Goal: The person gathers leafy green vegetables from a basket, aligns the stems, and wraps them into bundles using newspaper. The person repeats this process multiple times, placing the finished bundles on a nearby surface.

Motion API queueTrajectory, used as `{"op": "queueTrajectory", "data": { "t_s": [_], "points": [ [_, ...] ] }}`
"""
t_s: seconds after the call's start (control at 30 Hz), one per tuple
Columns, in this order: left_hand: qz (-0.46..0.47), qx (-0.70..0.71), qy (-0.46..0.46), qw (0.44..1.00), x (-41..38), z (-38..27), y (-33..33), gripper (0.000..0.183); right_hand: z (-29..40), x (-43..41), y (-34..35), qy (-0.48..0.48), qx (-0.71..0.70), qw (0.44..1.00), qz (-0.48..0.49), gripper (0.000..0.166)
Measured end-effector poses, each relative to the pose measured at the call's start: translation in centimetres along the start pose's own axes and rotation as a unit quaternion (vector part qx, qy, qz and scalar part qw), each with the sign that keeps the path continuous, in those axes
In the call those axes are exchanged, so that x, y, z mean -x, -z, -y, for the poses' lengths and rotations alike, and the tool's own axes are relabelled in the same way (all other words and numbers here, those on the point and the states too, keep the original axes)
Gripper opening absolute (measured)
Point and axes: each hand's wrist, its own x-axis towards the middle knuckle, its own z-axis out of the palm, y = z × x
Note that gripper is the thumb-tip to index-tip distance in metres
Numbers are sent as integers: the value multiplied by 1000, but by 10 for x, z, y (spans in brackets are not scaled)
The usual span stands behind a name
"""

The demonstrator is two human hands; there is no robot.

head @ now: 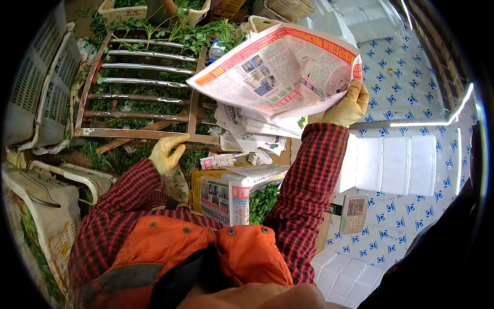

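In the upper middle, my right hand (347, 104) pinches the corner of a large newspaper sheet (278, 73) with red and orange print. The sheet hangs raised over a stack of newspapers (251, 133). Both hands look gloved in a pale yellow material. My left hand (168, 153) holds nothing, its thumb and fingers curved apart, close to the front rail of a slatted metal rack (141, 66). Closer to my body, more newspaper (214, 199) lines a yellow plastic crate (195, 185). Leafy green herbs (264, 202) show inside it.
Loose greens (131, 90) lie under the rack, and a plastic bottle (217, 50) lies beside it. Pale plastic crates (58, 193) stand along the left. At right are white foam boxes (395, 166), a digital scale display (354, 213) and a wall covering with blue marks (399, 77).
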Motion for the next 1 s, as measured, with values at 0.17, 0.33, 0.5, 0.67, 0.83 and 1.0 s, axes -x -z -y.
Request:
{"op": "queueTrajectory", "data": {
  "t_s": [0.17,0.33,0.5,0.67,0.83,1.0],
  "points": [
    [-164,117,46,978,-37,-6,18,61,1,8,48,-132,-238,962,-13,31],
    [-203,115,-72,970,-82,-36,36,89,-50,46,132,-322,-255,903,-123,47],
    [-83,40,-167,982,-121,-108,6,111,-104,108,194,-368,-356,846,-146,50],
    [-94,-142,-393,904,-125,-168,-59,82,-127,147,231,-405,-374,798,-244,49],
    [-95,7,-248,964,-114,-175,-123,57,-140,180,262,-341,-395,830,-196,48],
    [-79,223,-40,971,-114,-161,-147,43,-112,194,296,-277,-486,827,-56,71]
  ]
}}
